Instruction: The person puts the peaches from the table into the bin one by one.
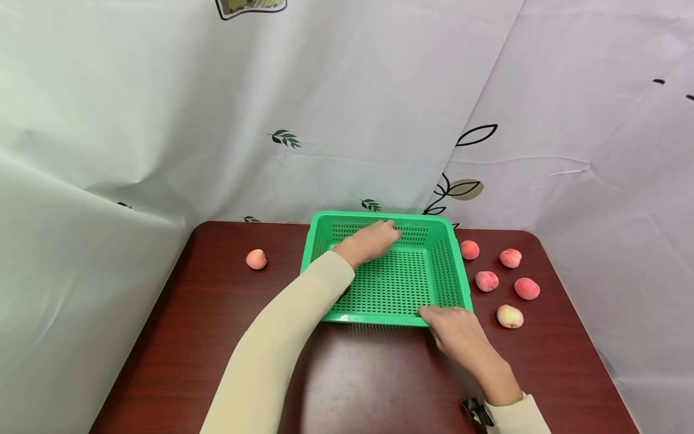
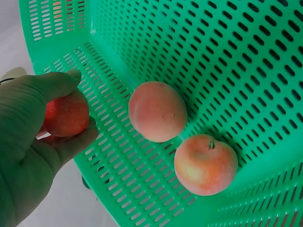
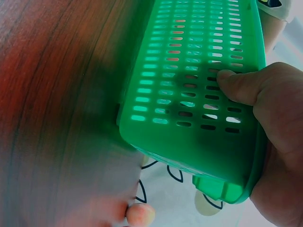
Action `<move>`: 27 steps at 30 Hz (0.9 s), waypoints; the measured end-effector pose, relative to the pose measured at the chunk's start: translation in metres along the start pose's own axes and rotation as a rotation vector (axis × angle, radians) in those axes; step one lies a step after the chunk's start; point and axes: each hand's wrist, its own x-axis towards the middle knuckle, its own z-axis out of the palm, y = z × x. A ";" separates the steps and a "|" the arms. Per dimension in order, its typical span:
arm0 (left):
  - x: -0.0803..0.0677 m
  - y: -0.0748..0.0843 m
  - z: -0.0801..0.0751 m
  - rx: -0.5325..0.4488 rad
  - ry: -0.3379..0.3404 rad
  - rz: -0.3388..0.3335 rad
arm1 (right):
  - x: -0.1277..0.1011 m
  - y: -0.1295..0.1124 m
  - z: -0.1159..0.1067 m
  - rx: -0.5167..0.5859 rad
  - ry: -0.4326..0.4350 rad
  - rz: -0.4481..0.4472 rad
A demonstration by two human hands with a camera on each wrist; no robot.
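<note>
A green plastic basket [image 1: 374,319] with slotted walls sits at the back middle of the table. Over its inside reaches my left hand [image 1: 371,242], gripping a red peach [image 2: 69,113] between thumb and fingers in the left wrist view. Two more peaches, a pinkish one [image 2: 157,111] and a yellow-red one [image 2: 205,165], lie against the basket wall there; my left arm hides them in the head view. With my right hand [image 1: 461,334] I hold the basket's near rim by its right corner, the thumb [image 3: 236,85] pressed on the slotted wall.
Several peaches, among them a pale one [image 1: 509,316] and a red one [image 1: 527,289], lie on the table [image 1: 217,361] right of the basket. One peach [image 1: 256,259] lies alone to its left. A white patterned cloth [image 1: 352,108] hangs behind the table's far edge.
</note>
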 end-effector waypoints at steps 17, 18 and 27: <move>0.018 0.012 0.012 0.018 -0.107 0.000 | -0.001 0.000 0.000 -0.015 -0.012 0.028; 0.019 0.012 0.013 0.013 -0.108 0.000 | -0.001 0.000 0.000 -0.015 -0.014 0.029; 0.023 0.013 0.018 0.001 -0.117 0.003 | -0.001 0.000 0.000 -0.016 -0.029 0.015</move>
